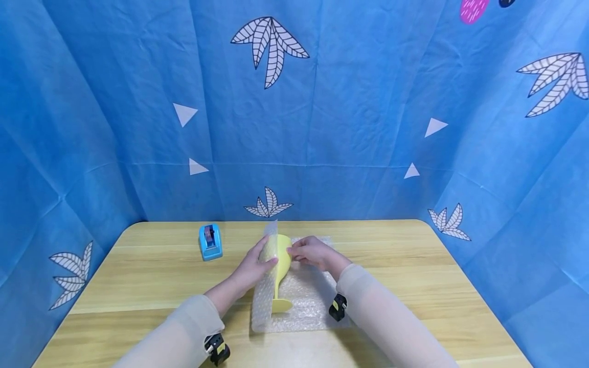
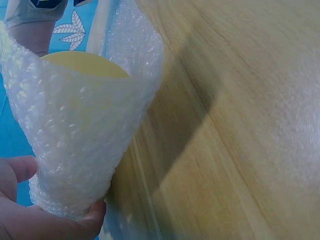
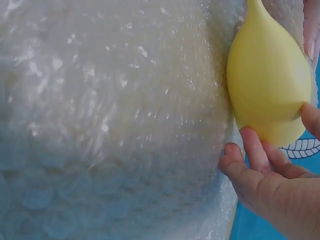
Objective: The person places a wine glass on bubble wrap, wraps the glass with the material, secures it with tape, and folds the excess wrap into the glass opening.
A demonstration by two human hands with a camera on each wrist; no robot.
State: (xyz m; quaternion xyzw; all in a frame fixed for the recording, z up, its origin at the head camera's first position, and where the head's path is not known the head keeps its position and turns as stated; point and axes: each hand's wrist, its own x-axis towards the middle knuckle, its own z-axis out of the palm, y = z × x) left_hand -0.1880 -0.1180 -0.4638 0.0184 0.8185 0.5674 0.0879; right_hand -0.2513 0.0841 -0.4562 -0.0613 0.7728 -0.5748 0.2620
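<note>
A yellow wine glass (image 1: 284,258) lies on a sheet of bubble wrap (image 1: 310,304), its bowl toward the back and its round foot toward the front. My left hand (image 1: 248,270) grips the left part of the sheet, which stands raised against the glass and hides its left side. In the left wrist view, thumb and fingers hold the wrap around the bowl end. My right hand (image 1: 316,254) pinches the bowl near its rim, with thumb and fingers on either side in the right wrist view.
A blue tape dispenser (image 1: 210,242) stands on the wooden table (image 1: 395,255) at the back left. A blue patterned cloth (image 1: 368,102) hangs behind the table and at both sides.
</note>
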